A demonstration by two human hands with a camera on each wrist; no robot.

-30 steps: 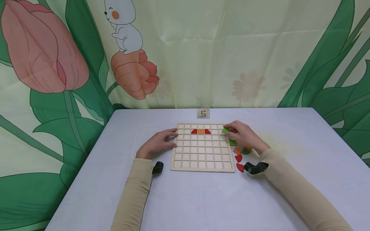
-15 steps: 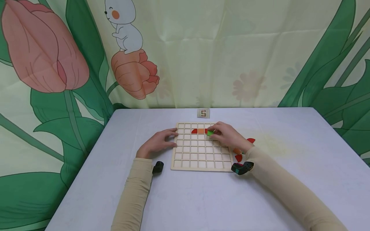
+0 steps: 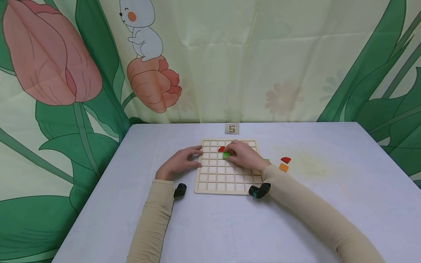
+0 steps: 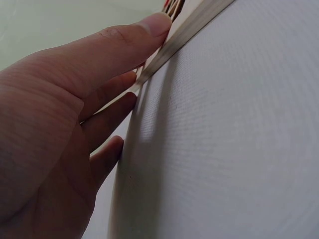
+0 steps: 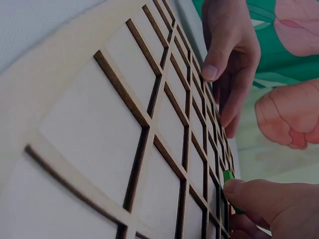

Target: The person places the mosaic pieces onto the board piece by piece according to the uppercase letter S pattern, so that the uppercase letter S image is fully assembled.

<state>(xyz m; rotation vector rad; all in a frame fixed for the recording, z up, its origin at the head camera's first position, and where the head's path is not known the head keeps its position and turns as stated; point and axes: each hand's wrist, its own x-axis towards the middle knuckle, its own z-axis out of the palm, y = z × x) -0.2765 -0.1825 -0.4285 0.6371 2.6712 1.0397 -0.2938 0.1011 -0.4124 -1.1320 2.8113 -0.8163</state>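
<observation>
A wooden grid board (image 3: 210,189) lies flat on the white table. My right hand (image 3: 244,156) reaches over its upper part and pinches a green tile (image 3: 226,155) between thumb and fingers. Just above the tile, a red quarter-round piece (image 3: 221,149) sits in a cell; the cells to its right are hidden behind the hand. In the right wrist view the green tile (image 5: 227,175) is held close over the grid. My left hand (image 3: 177,163) rests at the board's left side, thumb and fingertips against the wooden edge (image 4: 192,34), fingers relaxed and spread.
Right of the board lie a red quarter-round piece (image 3: 285,160) and an orange square (image 3: 283,167). A green piece (image 3: 266,160) shows partly beside my right wrist. Behind the board is a small patterned card (image 3: 231,128); a printed curtain (image 3: 223,80) hangs at the table's far edge.
My right hand has carried the green tile leftward from the board's right edge to just below the red piece. More loose pieces at the right have come into view or been covered. The left hand stays put.
</observation>
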